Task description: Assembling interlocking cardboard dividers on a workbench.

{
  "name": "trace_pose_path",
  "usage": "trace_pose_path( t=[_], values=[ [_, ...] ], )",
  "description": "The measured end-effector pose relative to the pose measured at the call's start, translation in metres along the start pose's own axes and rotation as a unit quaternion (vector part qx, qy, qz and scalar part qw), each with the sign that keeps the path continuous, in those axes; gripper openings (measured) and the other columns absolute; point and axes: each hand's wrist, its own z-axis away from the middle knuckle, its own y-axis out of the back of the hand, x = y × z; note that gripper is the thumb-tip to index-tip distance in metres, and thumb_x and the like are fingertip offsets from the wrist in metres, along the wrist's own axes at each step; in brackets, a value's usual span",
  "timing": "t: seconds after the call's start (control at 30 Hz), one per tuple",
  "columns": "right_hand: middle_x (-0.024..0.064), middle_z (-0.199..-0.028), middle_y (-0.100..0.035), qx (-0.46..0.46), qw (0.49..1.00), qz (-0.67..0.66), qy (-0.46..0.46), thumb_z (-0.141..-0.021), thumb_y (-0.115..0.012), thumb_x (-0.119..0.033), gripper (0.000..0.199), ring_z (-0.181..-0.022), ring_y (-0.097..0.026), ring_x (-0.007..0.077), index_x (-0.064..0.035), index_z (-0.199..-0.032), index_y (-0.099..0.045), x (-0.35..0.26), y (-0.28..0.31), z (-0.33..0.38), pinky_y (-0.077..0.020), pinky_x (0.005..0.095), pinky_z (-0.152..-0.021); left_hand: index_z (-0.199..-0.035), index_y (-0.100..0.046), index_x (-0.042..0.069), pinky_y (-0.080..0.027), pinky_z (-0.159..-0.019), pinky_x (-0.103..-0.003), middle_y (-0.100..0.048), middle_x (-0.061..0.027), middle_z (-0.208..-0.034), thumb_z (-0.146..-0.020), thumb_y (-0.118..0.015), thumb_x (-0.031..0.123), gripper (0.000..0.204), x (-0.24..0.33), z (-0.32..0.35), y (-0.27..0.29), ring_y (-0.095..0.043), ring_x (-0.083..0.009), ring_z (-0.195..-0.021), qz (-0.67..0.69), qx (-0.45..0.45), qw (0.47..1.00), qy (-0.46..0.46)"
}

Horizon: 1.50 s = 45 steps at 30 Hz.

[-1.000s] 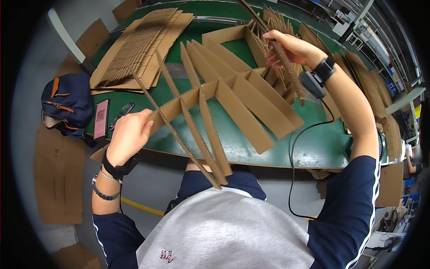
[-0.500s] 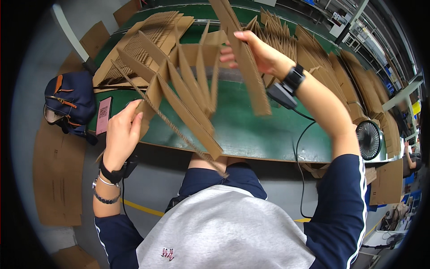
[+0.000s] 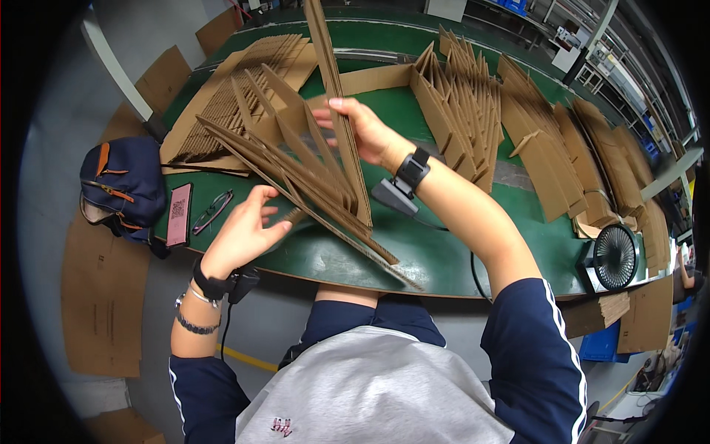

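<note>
A slotted cardboard divider (image 3: 314, 177), its strips partly folded together and fanned apart at the top, stands over the green table in front of me. My right hand (image 3: 362, 133) grips its long upright end strip (image 3: 336, 89), thumb on the near face and fingers behind. Beside the divider's left side is my left hand (image 3: 248, 229), thumb and fingers apart, with nothing visible between them. Whether its fingertips touch the cardboard I cannot tell. The lower ends of the strips reach toward the table's front edge.
A flat stack of cardboard dividers (image 3: 244, 92) lies at the back left. Opened dividers (image 3: 462, 111) and more cardboard (image 3: 547, 155) stand to the right, by a black fan (image 3: 615, 255). A navy bag (image 3: 122, 181), pink phone (image 3: 179, 214) and glasses (image 3: 213, 212) sit left.
The right hand has moved left and down with the end strip, drawing the divider's strips closer together. The left hand has come off the cardboard and moved right; its fingers have spread.
</note>
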Motion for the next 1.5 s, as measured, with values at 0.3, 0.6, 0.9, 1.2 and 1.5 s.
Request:
trace_pose_path(
  t=[0.3,0.6,0.9,1.2,1.5],
  values=[
    [0.0191,-0.150,-0.032,-0.015,0.999,-0.039,-0.007,-0.087,-0.063,-0.042,0.080,-0.142,-0.028,0.0300,-0.0028,-0.145,-0.026,0.028,-0.015,0.036,-0.0286,0.0535,-0.110,-0.151,-0.019,0.009,-0.044,-0.098,-0.046,-0.041,-0.0128,-0.143,-0.095,-0.056,0.048,0.077,-0.008,-0.032,-0.014,-0.046,-0.0284,-0.127,0.312,-0.010,0.941,0.128],
    [0.0122,-0.132,-0.049,-0.060,0.985,-0.006,0.160,-0.086,-0.066,-0.032,0.065,-0.123,-0.047,0.0191,-0.0015,-0.136,-0.039,-0.013,-0.037,-0.012,-0.0396,0.0404,-0.103,-0.150,-0.026,0.018,-0.045,-0.087,-0.040,-0.050,-0.0048,-0.134,-0.093,-0.059,0.040,0.069,0.033,-0.084,0.034,-0.050,-0.0181,-0.117,0.271,0.059,0.959,0.062],
    [0.0048,-0.112,-0.059,-0.021,0.992,0.034,0.117,-0.087,-0.064,-0.037,0.047,-0.103,-0.056,0.0154,-0.0072,-0.121,-0.054,-0.025,-0.006,-0.105,-0.0476,0.0320,-0.084,-0.142,-0.039,0.019,-0.034,-0.057,-0.021,-0.055,0.0054,-0.103,-0.090,-0.059,0.042,0.060,0.022,-0.155,0.050,-0.044,-0.0063,-0.071,0.269,0.096,0.954,0.090],
    [0.0049,-0.132,-0.049,0.041,0.995,-0.075,0.053,-0.087,-0.065,-0.040,0.053,-0.125,-0.044,0.0243,-0.0097,-0.128,-0.050,0.014,0.057,-0.106,-0.0423,0.0422,-0.096,-0.145,-0.037,0.022,-0.041,-0.081,-0.037,-0.052,-0.0003,-0.122,-0.089,-0.056,0.048,0.065,0.016,-0.191,0.003,-0.044,-0.0174,-0.097,0.209,0.015,0.970,0.127],
    [0.0109,-0.104,-0.061,0.175,0.978,0.072,0.088,-0.086,-0.066,-0.028,0.047,-0.093,-0.059,0.0170,0.0033,-0.117,-0.050,-0.019,0.057,-0.017,-0.0500,0.0323,-0.082,-0.153,-0.022,0.017,-0.047,-0.069,-0.029,-0.054,-0.0057,-0.120,-0.088,-0.057,0.044,0.078,0.037,-0.218,-0.030,-0.052,-0.0170,-0.096,0.159,-0.175,0.971,0.046]
  ],
)
